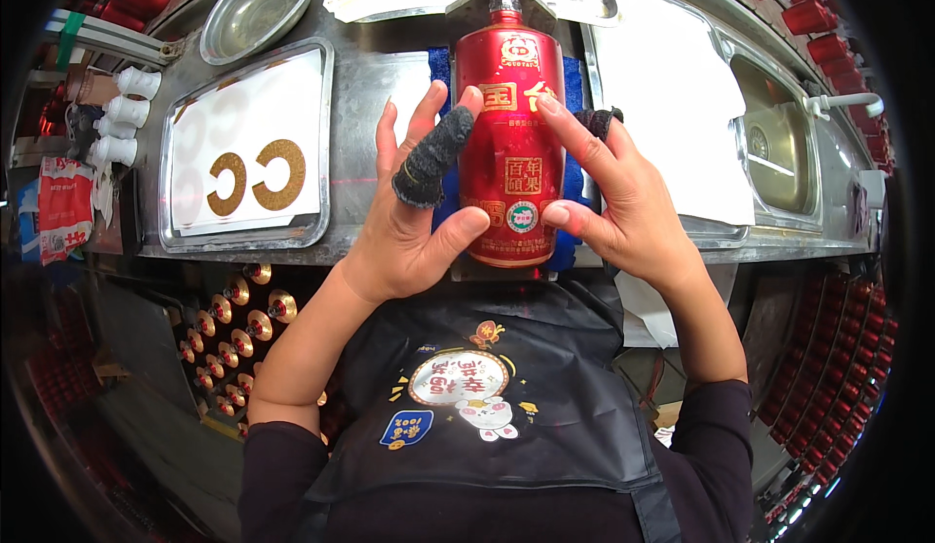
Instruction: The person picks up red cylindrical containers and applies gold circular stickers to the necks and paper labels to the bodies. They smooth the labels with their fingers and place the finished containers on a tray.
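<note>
A glossy red bottle [509,153] with gold markings lies on its back on a blue padded rest [575,85], its clear-capped neck pointing away from me. A small round green-and-white sticker [523,216] is on its lower right. My left hand [404,241] is at the bottle's left side, fingers spread, with index fingertip and thumb at its edge. On the right side, my right hand [633,217] has index finger and thumb stretched onto the red surface. Dark knitted sleeves wrap one finger of each hand. Both hands look open.
Left of the bottle, a metal tray [326,144] holds a white sheet with two gold C-shaped pieces [280,175]. Behind it stands a metal bowl [258,7]. White paper [672,105] and a sink [774,124] are right. Gold-and-red caps [234,338] fill a rack below left.
</note>
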A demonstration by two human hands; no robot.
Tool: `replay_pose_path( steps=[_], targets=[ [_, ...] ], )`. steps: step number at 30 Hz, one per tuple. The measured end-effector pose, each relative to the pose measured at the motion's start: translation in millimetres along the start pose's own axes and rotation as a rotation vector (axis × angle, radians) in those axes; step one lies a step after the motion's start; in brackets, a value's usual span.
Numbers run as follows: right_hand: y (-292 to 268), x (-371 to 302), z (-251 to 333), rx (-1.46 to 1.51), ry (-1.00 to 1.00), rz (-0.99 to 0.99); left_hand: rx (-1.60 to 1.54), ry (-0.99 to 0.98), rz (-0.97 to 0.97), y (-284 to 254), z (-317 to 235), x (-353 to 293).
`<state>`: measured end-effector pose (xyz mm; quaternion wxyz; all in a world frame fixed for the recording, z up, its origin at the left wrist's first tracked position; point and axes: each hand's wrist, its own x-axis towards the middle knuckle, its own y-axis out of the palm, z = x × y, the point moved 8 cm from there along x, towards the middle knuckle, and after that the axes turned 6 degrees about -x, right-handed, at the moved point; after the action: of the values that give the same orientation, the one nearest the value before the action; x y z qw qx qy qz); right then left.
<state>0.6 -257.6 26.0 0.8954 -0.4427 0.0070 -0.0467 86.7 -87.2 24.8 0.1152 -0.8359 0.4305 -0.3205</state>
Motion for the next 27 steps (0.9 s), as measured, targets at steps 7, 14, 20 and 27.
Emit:
replay_pose_path(
  steps=[7,14,20,27],
  targets=[
    [-3.5,2.1,11.3,-0.009,-0.02,-0.013,0.04,-0.041,0.056,11.6,-0.1,0.4],
    [-0.1,1.2,7.3,-0.03,-0.006,-0.005,0.05,-0.024,0.053,10.4,0.0,-1.0],
    [2.5,-1.1,-2.9,-0.001,-0.001,0.008,0.045,-0.042,0.053,9.5,0.9,-1.1],
    [2.6,-1.9,-4.2,0.032,-0.021,-0.009,-0.02,-0.059,0.046,7.6,5.0,-4.7]
  ],
)
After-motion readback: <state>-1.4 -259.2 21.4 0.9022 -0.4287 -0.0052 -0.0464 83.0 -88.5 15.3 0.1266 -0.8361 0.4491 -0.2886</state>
